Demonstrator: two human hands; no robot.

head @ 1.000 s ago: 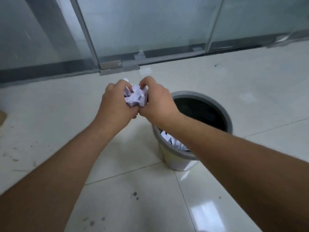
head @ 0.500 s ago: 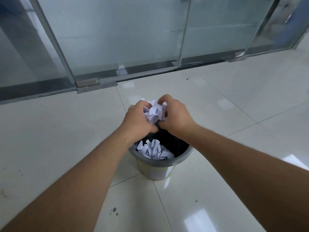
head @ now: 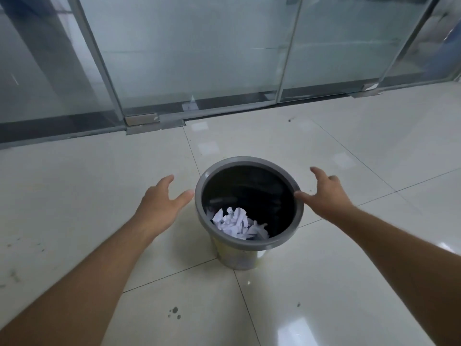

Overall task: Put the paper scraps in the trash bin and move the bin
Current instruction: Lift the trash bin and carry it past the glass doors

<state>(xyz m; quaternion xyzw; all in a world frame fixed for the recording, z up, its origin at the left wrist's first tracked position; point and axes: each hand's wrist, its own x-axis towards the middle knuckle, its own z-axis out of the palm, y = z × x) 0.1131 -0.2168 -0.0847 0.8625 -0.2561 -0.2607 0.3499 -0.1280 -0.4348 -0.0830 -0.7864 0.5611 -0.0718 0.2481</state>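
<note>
A round trash bin (head: 199,208) with a grey rim and dark inside stands on the tiled floor in the middle of the view. White paper scraps (head: 238,223) lie in a heap at its bottom, toward the near side. My left hand (head: 159,206) hovers just left of the rim, fingers spread, holding nothing and a small gap away from the bin. On the other side, my right hand (head: 326,196) is open too, its thumb tip at or touching the rim's right edge.
Frosted glass doors (head: 199,53) with metal frames run across the back, with a metal floor hinge plate (head: 154,122) at their base. The pale glossy floor tiles (head: 349,283) carry a few dark spots near my left forearm.
Both hands held a wad of paper scraps together above the bin; now they have parted to either side of the rim with nothing in them, and the heap inside looks larger.
</note>
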